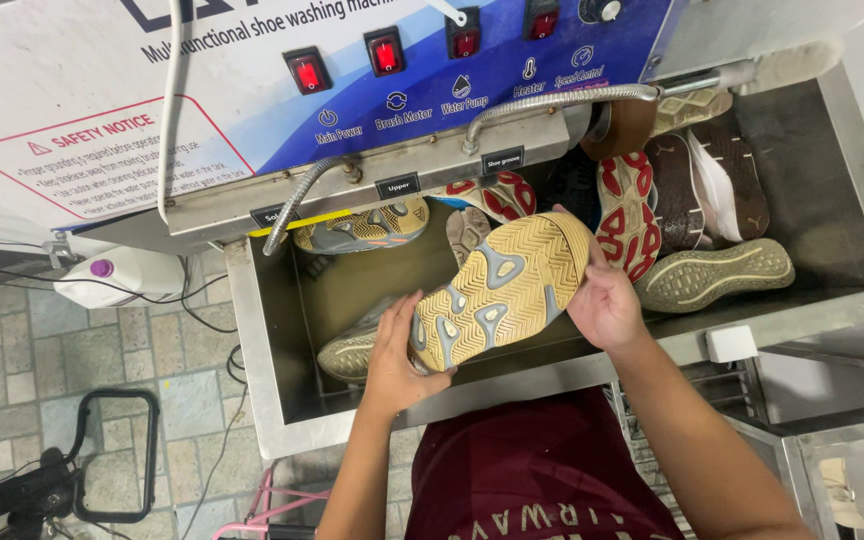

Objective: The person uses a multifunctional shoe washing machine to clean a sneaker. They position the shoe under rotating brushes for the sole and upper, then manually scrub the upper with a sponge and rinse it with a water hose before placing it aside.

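At nine o'clock a white bottle (122, 275) with a purple cap stands on the floor just beside the steel tub (252, 330), handy but out of the wet. Your left hand (392, 355) wraps the heel end of the shoe (497, 295), fingers curled shut around its edge, thumb on the sole. The shoe sits at the centre, over the tub, tan sole turned up toward you so the tread shows. Your right hand (607, 300), at three o'clock, closes on the toe end, steadying it from the far side. Other shoes (642, 215) lie sole-up in the tub at one to two o'clock, under the blue control panel (472, 70) at twelve.
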